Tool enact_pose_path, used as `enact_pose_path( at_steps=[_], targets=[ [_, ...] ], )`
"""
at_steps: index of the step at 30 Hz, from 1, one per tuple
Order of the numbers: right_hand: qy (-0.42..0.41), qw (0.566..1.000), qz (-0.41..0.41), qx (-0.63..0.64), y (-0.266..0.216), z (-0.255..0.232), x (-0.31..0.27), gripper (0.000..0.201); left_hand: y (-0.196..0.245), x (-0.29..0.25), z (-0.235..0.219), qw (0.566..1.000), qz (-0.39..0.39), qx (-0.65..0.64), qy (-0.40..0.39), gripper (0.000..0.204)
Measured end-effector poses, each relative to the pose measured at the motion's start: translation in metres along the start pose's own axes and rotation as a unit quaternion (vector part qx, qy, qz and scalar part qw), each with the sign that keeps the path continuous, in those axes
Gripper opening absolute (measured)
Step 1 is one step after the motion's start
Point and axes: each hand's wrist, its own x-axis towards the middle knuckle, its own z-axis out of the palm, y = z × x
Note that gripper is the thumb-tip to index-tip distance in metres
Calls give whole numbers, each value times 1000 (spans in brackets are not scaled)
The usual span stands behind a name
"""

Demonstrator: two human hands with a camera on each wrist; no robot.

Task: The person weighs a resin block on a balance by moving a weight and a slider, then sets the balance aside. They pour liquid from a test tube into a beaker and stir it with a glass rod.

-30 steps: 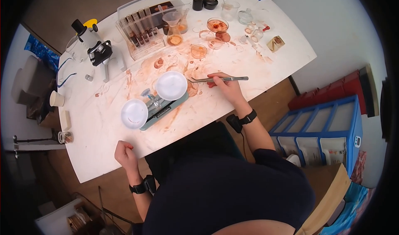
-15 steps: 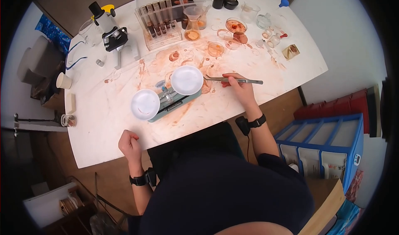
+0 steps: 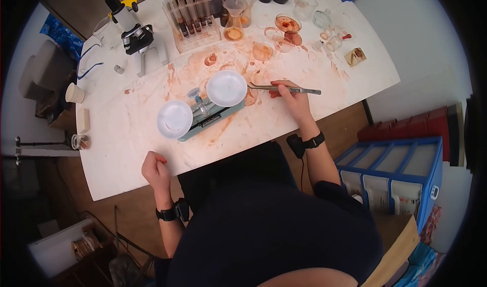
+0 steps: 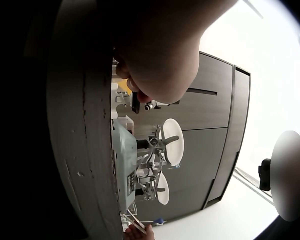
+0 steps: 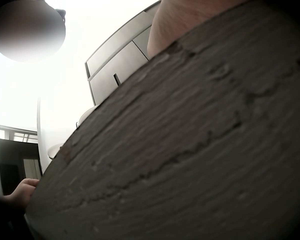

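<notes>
Tweezers (image 3: 307, 90): on my remote feed, pinched in the right hand (image 3: 298, 106), tips extending leftward from it, near the balance scale (image 3: 227, 88) at its left. I observe the left hand (image 3: 156, 170) curled inward at the table (image 3: 119, 150) edge.

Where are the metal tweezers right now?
In the head view, the person's right hand holds the tweezers, their bent tips pointing left, just beside the balance scale's right pan.
</notes>
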Motion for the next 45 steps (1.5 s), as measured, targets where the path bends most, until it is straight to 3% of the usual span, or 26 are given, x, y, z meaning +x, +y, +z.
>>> enact_pose_path(
  at_steps=[38,45],
  targets=[
    [2,1000,-1,29,3,0,1,26,-3,-1,1,1000,-3,1,-2,17],
    [16,999,-34,4,-4,-3,-3,36,-1,-1,1,1000,-3,10,3,17]
  ],
)
